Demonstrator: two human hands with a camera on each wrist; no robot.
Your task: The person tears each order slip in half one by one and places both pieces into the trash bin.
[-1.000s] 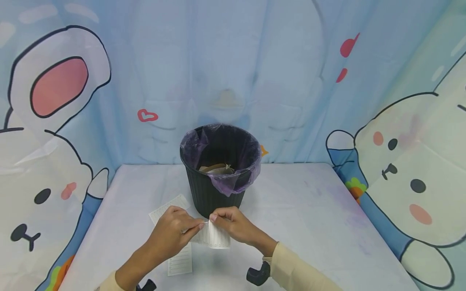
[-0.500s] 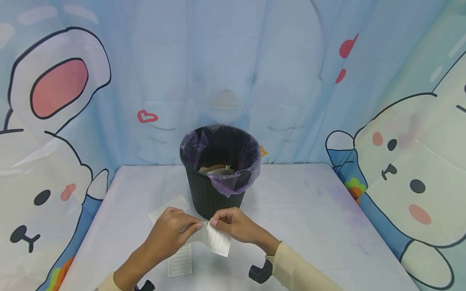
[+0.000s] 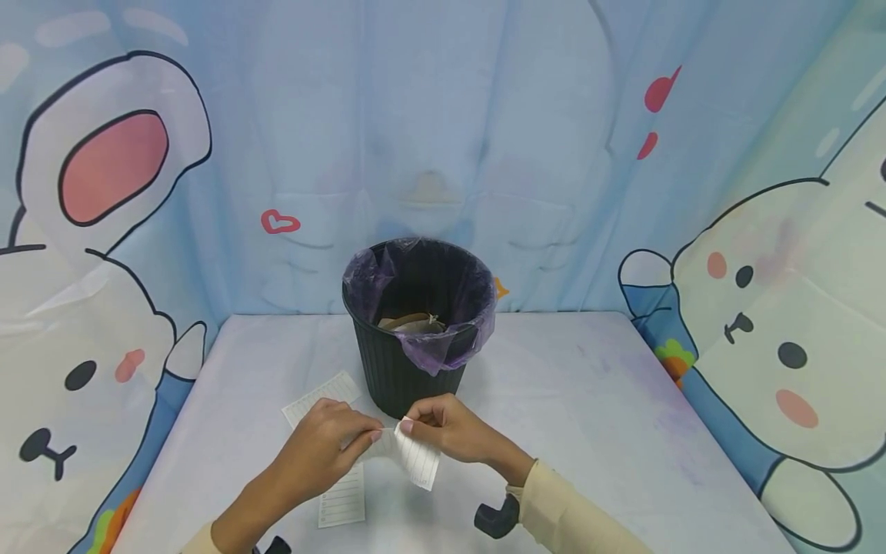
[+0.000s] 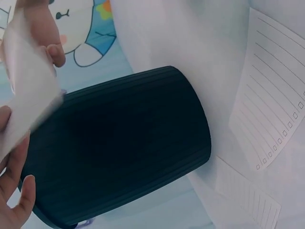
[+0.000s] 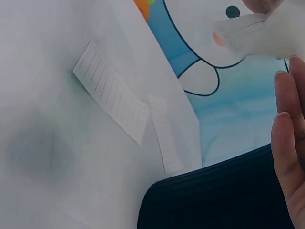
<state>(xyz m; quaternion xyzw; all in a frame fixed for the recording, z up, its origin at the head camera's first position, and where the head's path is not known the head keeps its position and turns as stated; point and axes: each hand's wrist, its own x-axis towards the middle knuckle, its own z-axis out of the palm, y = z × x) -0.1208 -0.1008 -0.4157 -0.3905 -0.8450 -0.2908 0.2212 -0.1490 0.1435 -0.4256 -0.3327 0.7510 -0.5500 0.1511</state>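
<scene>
Between my two hands a slip of lined checklist paper (image 3: 419, 459) is held up in front of the bin. My left hand (image 3: 324, 445) pinches its left part between thumb and fingers. With thumb and forefinger my right hand (image 3: 453, 431) pinches its upper right, and the free end hangs down below that thumb. In the left wrist view the paper (image 4: 31, 83) looks bent and partly blurred. Two similar lined slips lie on the table: one (image 3: 344, 502) below the left hand, the other (image 3: 321, 395) behind it, partly covered by that hand.
A black ribbed bin (image 3: 408, 381) stands just beyond the hands, with a purple plastic liner (image 3: 439, 355) folded over its rim. Inside it lie brownish and pale scraps (image 3: 415, 323). A printed blue curtain (image 3: 554, 154) hangs behind the white-covered table (image 3: 567, 431).
The paper's free end under my right hand has swung slightly down and to the right. My left hand has drawn a little left and down; both hands keep their pinch.
</scene>
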